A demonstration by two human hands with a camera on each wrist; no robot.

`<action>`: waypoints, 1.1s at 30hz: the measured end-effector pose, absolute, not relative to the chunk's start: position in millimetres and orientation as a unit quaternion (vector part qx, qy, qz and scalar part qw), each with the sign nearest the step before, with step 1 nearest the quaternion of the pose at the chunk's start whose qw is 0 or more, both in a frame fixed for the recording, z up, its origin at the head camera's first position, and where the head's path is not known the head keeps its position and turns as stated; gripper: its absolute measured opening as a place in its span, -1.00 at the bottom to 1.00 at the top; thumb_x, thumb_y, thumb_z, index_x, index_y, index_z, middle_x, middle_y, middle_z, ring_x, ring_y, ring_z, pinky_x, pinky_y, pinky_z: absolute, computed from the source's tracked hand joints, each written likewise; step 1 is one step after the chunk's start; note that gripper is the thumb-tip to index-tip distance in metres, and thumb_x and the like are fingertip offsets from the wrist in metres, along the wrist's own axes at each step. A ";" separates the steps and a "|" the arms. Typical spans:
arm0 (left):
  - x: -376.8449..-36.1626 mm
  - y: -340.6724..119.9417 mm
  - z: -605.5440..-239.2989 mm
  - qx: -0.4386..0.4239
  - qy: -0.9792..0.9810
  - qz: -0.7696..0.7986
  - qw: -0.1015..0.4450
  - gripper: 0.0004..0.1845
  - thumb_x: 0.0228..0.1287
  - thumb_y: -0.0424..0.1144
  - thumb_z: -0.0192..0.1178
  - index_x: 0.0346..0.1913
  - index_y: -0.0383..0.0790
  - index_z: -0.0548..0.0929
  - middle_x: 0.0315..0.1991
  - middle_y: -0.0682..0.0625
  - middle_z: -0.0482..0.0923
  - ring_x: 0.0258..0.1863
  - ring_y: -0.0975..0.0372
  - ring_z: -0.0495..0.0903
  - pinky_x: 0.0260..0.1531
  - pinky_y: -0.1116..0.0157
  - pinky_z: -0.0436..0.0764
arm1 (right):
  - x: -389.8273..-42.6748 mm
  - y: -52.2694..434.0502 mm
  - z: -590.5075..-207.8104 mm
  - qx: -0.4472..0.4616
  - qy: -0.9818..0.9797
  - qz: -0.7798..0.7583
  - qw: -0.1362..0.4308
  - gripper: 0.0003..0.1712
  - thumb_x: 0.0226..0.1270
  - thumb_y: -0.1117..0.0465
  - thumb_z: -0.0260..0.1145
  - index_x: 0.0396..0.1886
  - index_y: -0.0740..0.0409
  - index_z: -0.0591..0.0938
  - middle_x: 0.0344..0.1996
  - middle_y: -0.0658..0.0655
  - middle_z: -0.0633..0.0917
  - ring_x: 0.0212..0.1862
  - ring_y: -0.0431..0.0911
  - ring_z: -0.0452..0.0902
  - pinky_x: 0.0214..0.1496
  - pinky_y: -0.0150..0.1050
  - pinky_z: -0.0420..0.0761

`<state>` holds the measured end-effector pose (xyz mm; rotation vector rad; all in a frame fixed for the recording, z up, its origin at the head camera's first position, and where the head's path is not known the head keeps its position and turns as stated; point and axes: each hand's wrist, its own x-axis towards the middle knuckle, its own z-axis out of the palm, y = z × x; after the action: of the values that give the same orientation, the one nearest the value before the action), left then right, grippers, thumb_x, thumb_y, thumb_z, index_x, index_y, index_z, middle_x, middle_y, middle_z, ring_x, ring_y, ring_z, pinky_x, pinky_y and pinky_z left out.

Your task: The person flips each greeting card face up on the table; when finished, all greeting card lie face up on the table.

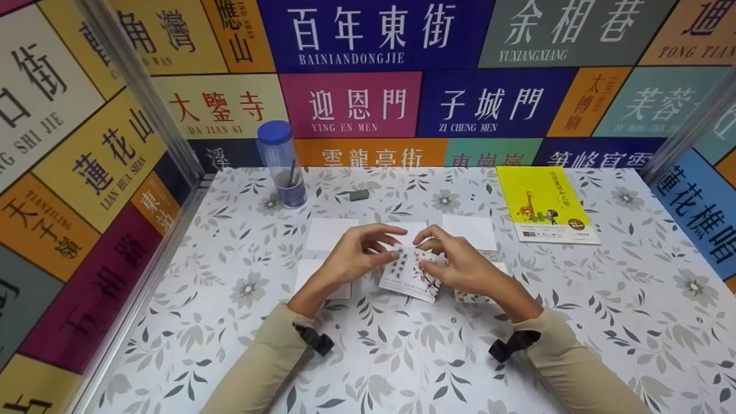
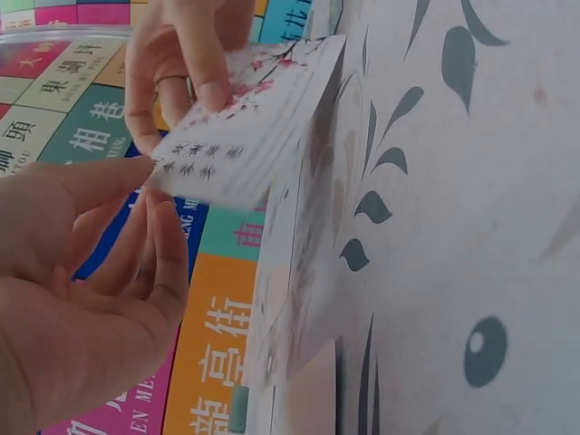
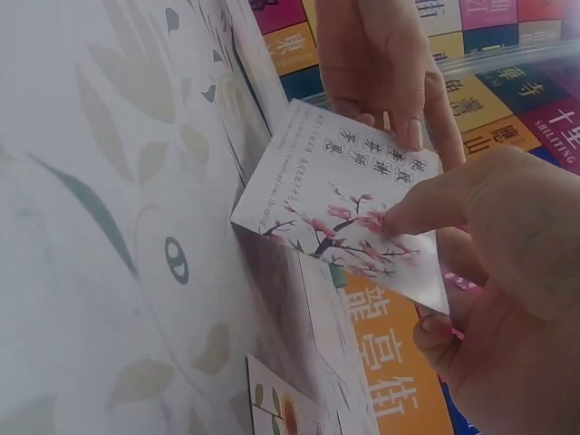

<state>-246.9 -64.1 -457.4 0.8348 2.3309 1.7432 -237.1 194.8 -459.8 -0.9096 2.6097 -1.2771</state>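
Between both hands, tilted above the table, is a small white card (image 1: pixel 405 279) printed with dark Chinese characters and pink blossom on branches. My left hand (image 1: pixel 353 256) pinches its upper left corner between thumb and fingertips; the left wrist view shows that grip at the corner of the card (image 2: pixel 227 172). On the other side my right hand (image 1: pixel 463 267) holds the card, its thumb lying over the blossom print and its fingers behind, as the right wrist view shows. Partly under the right hand lies a card with a flower picture (image 3: pixel 281 403).
White cards lie on the leaf-patterned table (image 1: pixel 368 356), among them one at back left (image 1: pixel 330 230) and one at back right (image 1: pixel 477 230). Farther back stand a blue-lidded clear bottle (image 1: pixel 282 167), a small dark grey object (image 1: pixel 359 195) and a yellow booklet (image 1: pixel 546 201).
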 end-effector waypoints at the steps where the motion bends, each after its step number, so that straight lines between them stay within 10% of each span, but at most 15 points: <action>1: -246.9 -63.9 -457.9 0.274 0.775 0.567 0.058 -0.63 0.27 -0.31 0.37 0.14 -0.04 0.71 0.00 0.00 0.73 -0.15 0.13 0.74 -0.10 0.17 0.72 | -237.8 195.5 -460.8 -0.293 0.864 -0.408 0.040 -0.63 0.38 0.18 0.37 0.12 -0.09 0.50 -0.03 -0.11 0.74 0.02 -0.17 0.68 0.10 -0.07 0.64; 17: -243.5 -67.7 -470.6 0.270 0.885 0.370 0.089 -0.71 0.21 -0.33 0.41 0.01 -0.20 0.74 -0.22 -0.09 0.72 -0.27 0.15 0.68 -0.26 0.32 0.63 | -242.0 200.9 -478.5 -0.290 0.915 -0.273 0.062 -0.65 0.20 0.01 0.52 -0.02 -0.08 0.73 -0.09 0.01 0.63 -0.08 -0.07 0.53 0.00 -0.13 0.53; 25: -238.5 -66.7 -470.2 0.327 0.906 0.256 0.080 -0.56 0.20 -0.13 0.45 0.15 -0.14 0.71 0.20 -0.08 0.58 0.25 0.10 0.50 0.31 0.17 0.49 | -239.9 201.5 -479.6 -0.286 0.924 -0.247 0.058 -0.57 0.24 -0.09 0.47 0.08 -0.15 0.67 0.10 -0.04 0.53 0.19 -0.06 0.42 0.26 -0.01 0.47; 33: -236.2 -66.1 -470.6 0.287 0.926 0.235 0.069 -0.58 0.20 -0.09 0.43 0.13 -0.07 0.73 0.20 -0.02 0.55 0.28 0.12 0.43 0.35 0.17 0.45 | -240.0 203.1 -479.3 -0.286 0.925 -0.242 0.051 -0.46 0.15 -0.20 0.51 0.08 -0.14 0.68 0.11 -0.08 0.54 0.22 -0.08 0.42 0.32 0.01 0.43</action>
<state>-236.2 -66.1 -470.6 0.8635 2.7885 0.7086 -240.0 203.1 -479.3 -0.8719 2.8166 -0.7379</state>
